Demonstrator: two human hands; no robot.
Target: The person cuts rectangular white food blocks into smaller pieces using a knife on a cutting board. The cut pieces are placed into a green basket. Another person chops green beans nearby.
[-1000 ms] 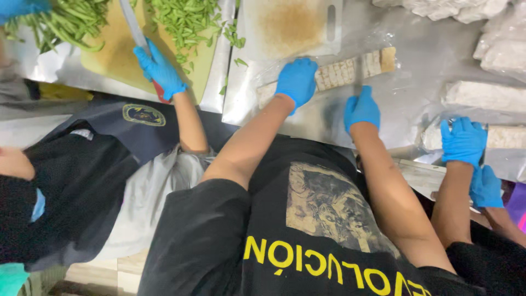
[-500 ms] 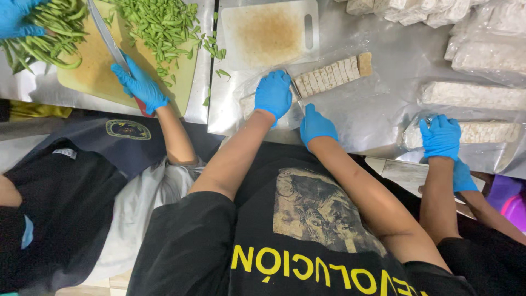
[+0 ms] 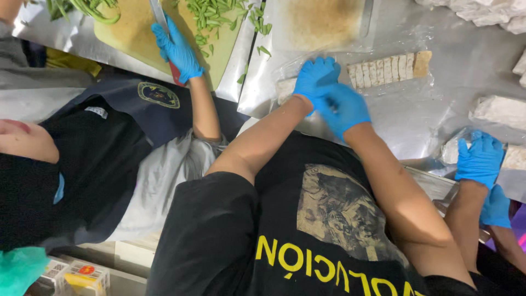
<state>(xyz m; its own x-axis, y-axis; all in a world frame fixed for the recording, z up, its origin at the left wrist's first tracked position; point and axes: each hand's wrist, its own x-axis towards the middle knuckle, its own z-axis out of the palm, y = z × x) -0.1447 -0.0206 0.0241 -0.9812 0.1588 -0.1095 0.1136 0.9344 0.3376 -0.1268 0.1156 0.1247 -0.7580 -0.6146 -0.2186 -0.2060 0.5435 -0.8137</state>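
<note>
The person's left hand (image 3: 315, 77) and right hand (image 3: 345, 109), both in blue gloves, meet over the near end of a pale sliced block (image 3: 392, 68), likely tempeh, that lies in clear plastic wrap (image 3: 416, 104) on the steel bench (image 3: 466, 49). The left hand rests on an unsliced pale end piece (image 3: 285, 90) at the block's left end, fingers curled down onto it. The right hand crosses just in front, fingers bent; it is blurred, and I cannot tell whether its grip is clamped on anything or merely pressed against the left hand. No knife shows in either hand.

The row of slices runs up and to the right of the hands, touching one another, still on the wrap.

To the left, a co-worker's gloved hand (image 3: 178, 49) holds a knife (image 3: 159, 13) over a yellow-green cutting board (image 3: 131, 33) strewn with cut green beans (image 3: 213, 16). To the right, another worker's 2 gloved hands (image 3: 482, 159) hold a wrapped pale block (image 3: 515, 156).

Risks, as I judge them: the slices stand loose, so a tug on the slippery wrap could tip or scatter them. The hands overlap closely, so one glove could snag the other or the plastic. The neighbour's blade works near the person's left elbow, and a bump there could jog it.
</note>
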